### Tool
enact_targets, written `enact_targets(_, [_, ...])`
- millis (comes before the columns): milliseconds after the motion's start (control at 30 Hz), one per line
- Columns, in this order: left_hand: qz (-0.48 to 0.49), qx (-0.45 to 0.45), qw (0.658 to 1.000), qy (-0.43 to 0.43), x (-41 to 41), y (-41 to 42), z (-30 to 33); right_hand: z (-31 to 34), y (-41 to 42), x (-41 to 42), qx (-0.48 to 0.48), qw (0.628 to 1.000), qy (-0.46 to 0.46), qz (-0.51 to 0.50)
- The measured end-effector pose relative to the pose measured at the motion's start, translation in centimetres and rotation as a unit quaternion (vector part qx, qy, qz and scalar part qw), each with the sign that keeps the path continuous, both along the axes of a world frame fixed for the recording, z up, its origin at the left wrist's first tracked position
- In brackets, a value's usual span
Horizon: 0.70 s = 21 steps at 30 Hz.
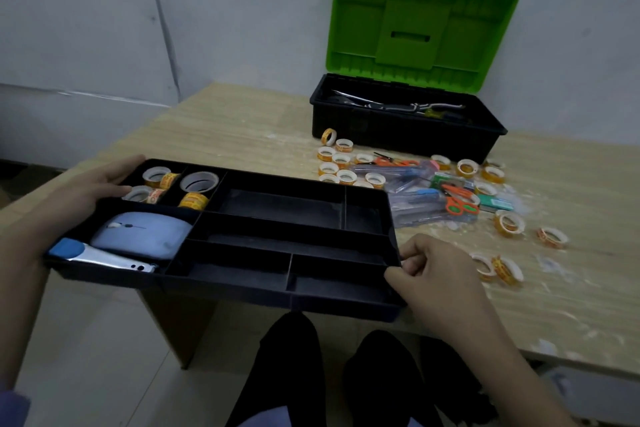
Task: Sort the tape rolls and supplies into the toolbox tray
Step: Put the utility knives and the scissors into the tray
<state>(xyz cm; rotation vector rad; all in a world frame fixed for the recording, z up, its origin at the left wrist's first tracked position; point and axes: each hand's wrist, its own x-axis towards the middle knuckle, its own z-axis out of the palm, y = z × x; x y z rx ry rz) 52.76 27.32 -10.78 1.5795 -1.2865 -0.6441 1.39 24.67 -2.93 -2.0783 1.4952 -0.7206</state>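
Black tray overhangs the bench edge, left hand and right hand each with a grip on an end. Few tape rolls fill its eleven o'clock pockets; most rolls, scissors lie loose toward two o'clock.

both hands grip the black tray; tape rolls litter the table.

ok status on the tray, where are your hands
Left hand grips the tray at its far left corner, right hand pinches the near right rim. Few tape rolls in, most tape loose by the toolbox.
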Motion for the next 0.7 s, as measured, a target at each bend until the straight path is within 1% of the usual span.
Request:
enact_targets(33, [0.007, -0.002, 1.000, -0.029, -0.8, -0.2, 0.3, -0.1, -0.3, 0.1, -0.003, 1.000, 0.002, 0.001])
enact_targets(100, [0.009, -0.009, 0.998, -0.059, -0.5, -0.6, 0.5, -0.2, -0.8, 0.2, -0.004, 1.000, -0.001, 0.004])
enact_targets(200, [0.017, 0.015, 0.998, -0.059, 0.7, -1.0, 0.0, 0.3, -1.7, -0.2, 0.028, 0.999, 0.006, 0.040])
enact_targets(267, [0.017, 0.032, 0.998, -0.055, 1.6, -1.3, -0.4, 1.2, -3.0, -1.0, 0.079, 0.994, -0.017, 0.079])
enact_targets(300, [0.024, 0.038, 0.998, -0.053, 1.7, -1.3, -0.5, 1.7, -3.8, -1.4, 0.086, 0.992, -0.027, 0.088])
enact_targets(333, [0.029, 0.035, 0.998, -0.049, 2.1, -1.5, -0.7, 1.9, -5.0, -1.8, 0.049, 0.994, -0.009, 0.093])
enact_targets(367, [0.037, 0.038, 0.997, -0.051, 2.1, -1.5, -0.7, 1.9, -6.5, -2.3, -0.021, 0.994, 0.044, 0.102])
enact_targets(400, [0.043, 0.042, 0.997, -0.053, 1.9, -1.5, -0.6, 1.9, -7.8, -2.5, -0.082, 0.983, 0.112, 0.120])
enact_targets(433, [0.052, 0.044, 0.996, -0.052, 1.6, -1.4, -0.3, 1.6, -8.9, -2.6, -0.122, 0.966, 0.175, 0.146])
enact_targets(500, [0.053, 0.048, 0.996, -0.048, 1.3, -1.5, -0.1, 0.9, -10.8, -2.8, -0.143, 0.935, 0.256, 0.201])
enact_targets(633, [0.048, 0.067, 0.995, -0.060, -0.2, -1.2, 1.2, 0.4, -12.2, -2.4, -0.188, 0.896, 0.318, 0.245])
enact_targets(700, [0.045, 0.075, 0.994, -0.068, -2.8, -0.5, 2.7, 0.8, -12.5, -2.1, -0.188, 0.883, 0.346, 0.255])
